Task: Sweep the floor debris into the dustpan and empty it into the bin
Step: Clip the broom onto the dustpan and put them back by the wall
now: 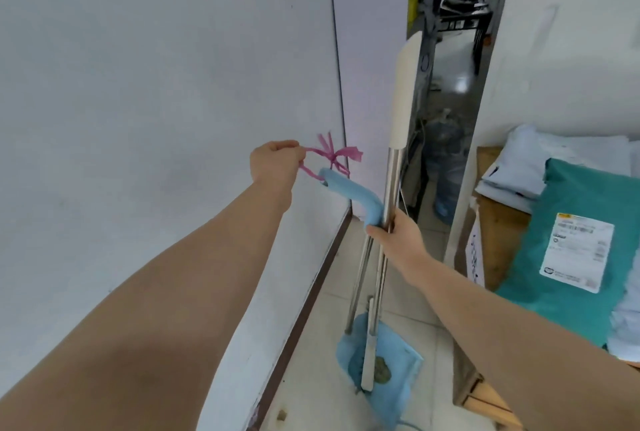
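Note:
A blue dustpan (398, 361) stands on the tiled floor beside the wall, with a clump of dirt in its pan. Its steel pole ends in a bent blue handle (349, 193). A pink plastic loop (329, 157) is tied through the handle's end. My left hand (273, 164) pinches that loop near the wall. A broom (391, 188) with a steel shaft and cream grip stands upright against the dustpan. My right hand (398, 240) grips the broom shaft and dustpan pole together just below the blue bend.
A white wall (156, 119) with a dark skirting runs along the left. To the right, a wooden bench (498, 233) carries a green parcel (575, 247) and pale blue packages (519, 174). A narrow doorway (450, 84) opens straight ahead.

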A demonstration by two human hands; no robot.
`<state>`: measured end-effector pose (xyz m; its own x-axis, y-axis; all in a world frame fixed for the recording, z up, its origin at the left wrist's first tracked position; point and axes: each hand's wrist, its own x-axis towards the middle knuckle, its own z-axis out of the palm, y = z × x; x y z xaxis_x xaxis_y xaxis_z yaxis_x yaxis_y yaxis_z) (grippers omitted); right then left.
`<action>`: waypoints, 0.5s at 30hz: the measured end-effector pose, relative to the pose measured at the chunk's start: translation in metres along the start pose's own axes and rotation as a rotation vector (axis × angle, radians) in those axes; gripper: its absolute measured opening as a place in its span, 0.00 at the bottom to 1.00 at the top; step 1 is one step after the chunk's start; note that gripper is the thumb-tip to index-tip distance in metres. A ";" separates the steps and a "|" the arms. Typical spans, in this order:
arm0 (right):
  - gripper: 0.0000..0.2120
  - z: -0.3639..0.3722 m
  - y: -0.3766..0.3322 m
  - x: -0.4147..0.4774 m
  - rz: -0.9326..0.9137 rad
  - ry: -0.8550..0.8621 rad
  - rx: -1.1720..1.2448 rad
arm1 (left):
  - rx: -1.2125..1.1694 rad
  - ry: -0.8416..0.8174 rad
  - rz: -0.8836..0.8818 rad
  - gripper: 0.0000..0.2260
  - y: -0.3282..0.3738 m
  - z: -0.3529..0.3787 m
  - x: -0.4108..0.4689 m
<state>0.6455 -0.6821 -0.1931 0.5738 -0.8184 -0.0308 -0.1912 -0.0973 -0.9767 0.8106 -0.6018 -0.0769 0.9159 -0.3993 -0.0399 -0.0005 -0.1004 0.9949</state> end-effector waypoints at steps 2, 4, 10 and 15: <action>0.14 0.003 -0.003 0.027 0.010 0.028 0.015 | 0.003 -0.019 0.017 0.09 0.003 0.014 0.025; 0.13 0.006 -0.003 0.057 0.012 0.045 -0.001 | 0.022 -0.031 0.040 0.10 0.006 0.030 0.051; 0.11 0.017 -0.001 0.174 0.025 0.079 -0.040 | 0.076 -0.020 0.102 0.10 0.011 0.096 0.149; 0.11 0.004 0.004 0.288 0.030 0.087 -0.028 | 0.120 0.049 0.099 0.08 0.019 0.170 0.233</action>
<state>0.8131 -0.9160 -0.2065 0.4966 -0.8671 -0.0398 -0.2297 -0.0871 -0.9694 0.9559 -0.8515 -0.0833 0.9276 -0.3677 0.0656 -0.1370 -0.1717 0.9756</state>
